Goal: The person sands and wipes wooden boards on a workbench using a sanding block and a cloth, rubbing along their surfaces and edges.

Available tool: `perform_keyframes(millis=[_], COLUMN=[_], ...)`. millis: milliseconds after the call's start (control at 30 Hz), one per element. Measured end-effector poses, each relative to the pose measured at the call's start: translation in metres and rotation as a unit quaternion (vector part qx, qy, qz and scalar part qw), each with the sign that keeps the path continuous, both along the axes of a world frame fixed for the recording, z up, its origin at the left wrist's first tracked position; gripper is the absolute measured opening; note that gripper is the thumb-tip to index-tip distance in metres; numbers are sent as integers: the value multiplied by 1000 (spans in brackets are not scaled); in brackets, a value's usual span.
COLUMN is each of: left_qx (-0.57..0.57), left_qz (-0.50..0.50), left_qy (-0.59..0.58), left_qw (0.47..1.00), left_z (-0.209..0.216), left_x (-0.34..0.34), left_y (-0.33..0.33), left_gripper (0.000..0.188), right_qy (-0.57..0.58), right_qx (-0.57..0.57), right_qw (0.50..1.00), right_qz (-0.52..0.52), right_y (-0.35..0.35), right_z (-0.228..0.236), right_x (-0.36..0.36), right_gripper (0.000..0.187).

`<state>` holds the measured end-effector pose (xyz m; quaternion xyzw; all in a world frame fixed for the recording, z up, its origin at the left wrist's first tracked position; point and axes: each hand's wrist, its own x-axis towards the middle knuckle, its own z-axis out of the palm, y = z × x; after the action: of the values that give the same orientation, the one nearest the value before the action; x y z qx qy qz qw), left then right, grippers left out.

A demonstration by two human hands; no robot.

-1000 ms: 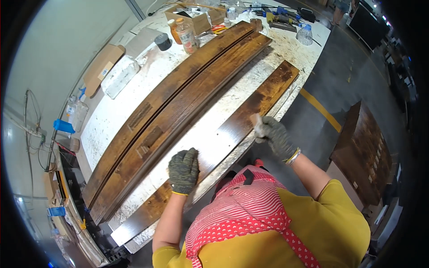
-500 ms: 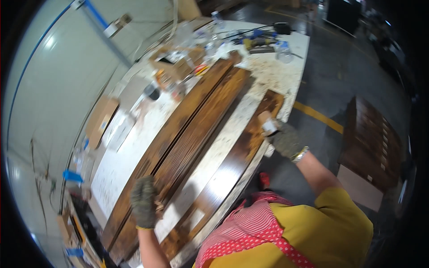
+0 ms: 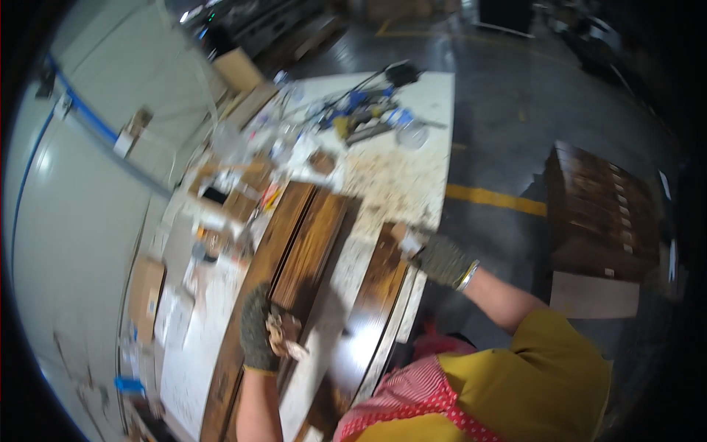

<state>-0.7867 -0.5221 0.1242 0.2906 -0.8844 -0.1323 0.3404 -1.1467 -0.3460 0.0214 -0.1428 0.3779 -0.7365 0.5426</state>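
The right hand (image 3: 442, 259) grips a pale pad (image 3: 406, 239) in its fingers; the left hand (image 3: 257, 328) clutches a crumpled tan wad (image 3: 283, 333). The narrow stained board (image 3: 378, 278) on the desk (image 3: 390, 173) looks stiff, slick, best held by its edges.

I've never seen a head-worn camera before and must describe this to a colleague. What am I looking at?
There's no robot: a person works with two hands in mottled dark green gloves. The bent, wide view comes from a fisheye camera on their head, looking down.

On a white, brown-spattered table lie two long dark-brown wooden boards, side by side, and a separate brown wooden board to their right. An open brown cardboard box stands farther back.

The left hand holds a crumpled tan scrap; the right hand holds a small tan-and-white piece. Blur hides their material.
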Motion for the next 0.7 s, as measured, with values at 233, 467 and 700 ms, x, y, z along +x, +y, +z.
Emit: perform_keyframes(millis=[233,467,700], left_qx=[545,471,365], left_qz=[-42,17,176], left_qy=[319,313,288], left_qw=[774,825,868], left_z=[61,43,73], left_x=[-69,18,87], left_y=[47,21,-10], left_gripper=[23,15,27], right_qy=[-190,-174,-163], right_qx=[-38,11,15], right_qw=[981,984,986], right_qz=[-1,-40,5], right_y=[49,64,-25], right_z=[11,36,47], right_x=[-22,-23,-53], right_gripper=[25,23,20])
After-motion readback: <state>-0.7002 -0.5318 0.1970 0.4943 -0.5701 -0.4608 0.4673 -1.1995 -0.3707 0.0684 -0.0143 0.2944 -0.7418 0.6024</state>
